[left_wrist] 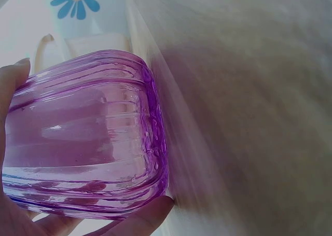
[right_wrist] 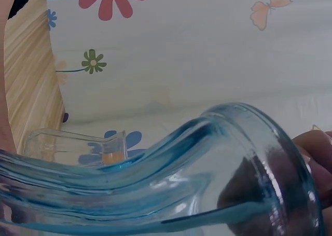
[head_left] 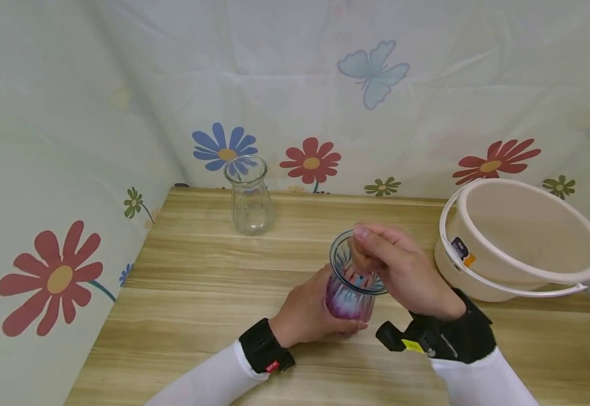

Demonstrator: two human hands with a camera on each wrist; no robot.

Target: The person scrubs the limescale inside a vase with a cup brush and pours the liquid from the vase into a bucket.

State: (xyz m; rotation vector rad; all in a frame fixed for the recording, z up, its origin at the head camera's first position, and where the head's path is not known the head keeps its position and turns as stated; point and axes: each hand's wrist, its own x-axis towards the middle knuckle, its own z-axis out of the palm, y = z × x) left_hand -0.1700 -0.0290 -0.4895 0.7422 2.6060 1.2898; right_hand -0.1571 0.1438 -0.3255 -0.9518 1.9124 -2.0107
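Observation:
A ribbed glass vase (head_left: 350, 301), purple at its base and blue toward its flared rim, is tilted over the table. My left hand (head_left: 307, 310) grips its lower body, thumb and fingers on either side; the left wrist view shows the purple base (left_wrist: 98, 137) close up. My right hand (head_left: 401, 265) is at the vase's mouth with fingers curled down inside the rim. Through the blue glass (right_wrist: 181, 189) a dark finger shape and a teal band show in the right wrist view. Whether the right fingers pinch anything is hidden.
A clear glass vase (head_left: 252, 208) stands upright at the back of the wooden table (head_left: 198, 265). At the right is a cream bucket (head_left: 452, 254) with its handle lowered. A flower-printed curtain (head_left: 274, 73) hangs behind and on the left.

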